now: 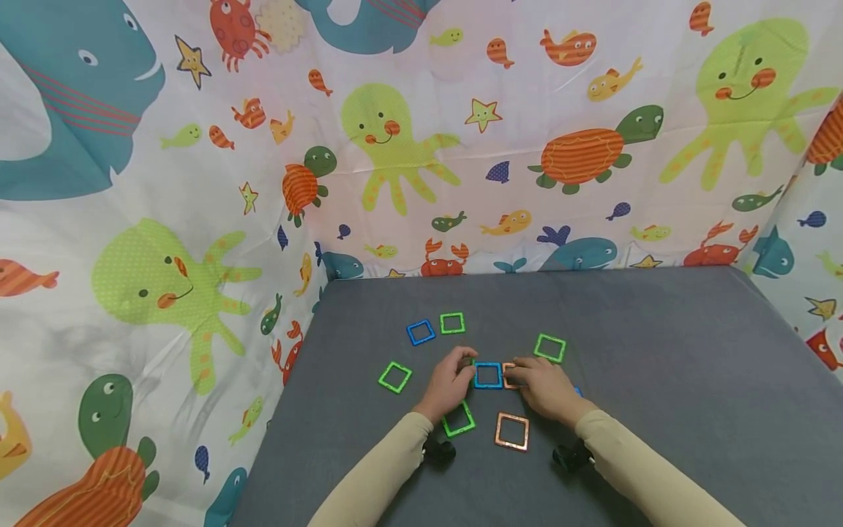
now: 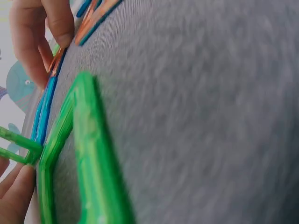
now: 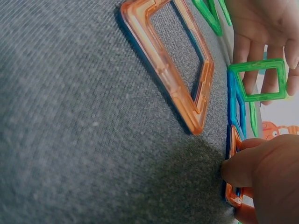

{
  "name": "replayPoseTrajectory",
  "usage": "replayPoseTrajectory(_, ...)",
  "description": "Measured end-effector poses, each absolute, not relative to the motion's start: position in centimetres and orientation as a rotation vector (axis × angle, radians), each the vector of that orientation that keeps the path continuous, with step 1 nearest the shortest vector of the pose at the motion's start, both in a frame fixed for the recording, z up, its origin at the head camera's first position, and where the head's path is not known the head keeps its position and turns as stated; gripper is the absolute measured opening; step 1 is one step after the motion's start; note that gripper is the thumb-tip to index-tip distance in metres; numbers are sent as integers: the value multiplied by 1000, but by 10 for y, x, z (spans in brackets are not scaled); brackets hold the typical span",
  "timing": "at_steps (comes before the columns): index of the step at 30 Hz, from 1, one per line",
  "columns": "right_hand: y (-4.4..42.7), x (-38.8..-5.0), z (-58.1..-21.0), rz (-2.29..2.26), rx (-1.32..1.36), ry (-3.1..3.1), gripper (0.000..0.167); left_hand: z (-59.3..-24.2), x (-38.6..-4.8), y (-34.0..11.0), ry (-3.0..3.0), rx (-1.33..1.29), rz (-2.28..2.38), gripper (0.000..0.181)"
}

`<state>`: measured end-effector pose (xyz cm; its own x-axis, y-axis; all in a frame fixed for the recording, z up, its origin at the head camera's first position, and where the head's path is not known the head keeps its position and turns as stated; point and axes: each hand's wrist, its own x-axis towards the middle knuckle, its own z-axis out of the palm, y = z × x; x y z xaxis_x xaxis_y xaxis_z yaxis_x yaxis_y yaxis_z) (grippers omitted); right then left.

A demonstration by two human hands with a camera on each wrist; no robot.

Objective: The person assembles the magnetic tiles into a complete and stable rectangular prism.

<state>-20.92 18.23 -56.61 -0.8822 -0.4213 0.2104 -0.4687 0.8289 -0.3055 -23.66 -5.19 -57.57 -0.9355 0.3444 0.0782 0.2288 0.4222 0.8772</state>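
Here, the left hand [image 1: 448, 385] has its fingers fairly straight against the outer side of an upright green square [image 3: 259, 97], which stands at the left edge of a flat blue square [image 1: 488, 386]. Meanwhile, the right hand [image 1: 548, 388] pinches an orange square [image 3: 235, 200] between thumb and fingers, flat against the blue one's right edge; another orange frame [image 1: 511, 446] lies nearer the person.

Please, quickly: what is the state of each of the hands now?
Left hand: open, fingers at the upright green square.
Right hand: closed, pinching the orange square beside the blue square.
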Motion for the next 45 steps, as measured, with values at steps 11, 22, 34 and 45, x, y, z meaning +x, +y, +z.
replayPoseTrajectory(11,183,-210,-567,548,698,-2884,33,-578,-232,-47,2533,405,1635,34)
replayPoseTrajectory(22,183,-210,-568,555,706,-2880,32,-578,-232,-49,2512,393,1655,33)
replayPoseTrajectory(34,183,-210,-566,549,741,-2848,31,-581,-231,-50,2444,390,1706,36)
replayPoseTrajectory(45,200,-230,-560,647,627,-2803,31,-574,-228,-48,2455,383,1724,34)
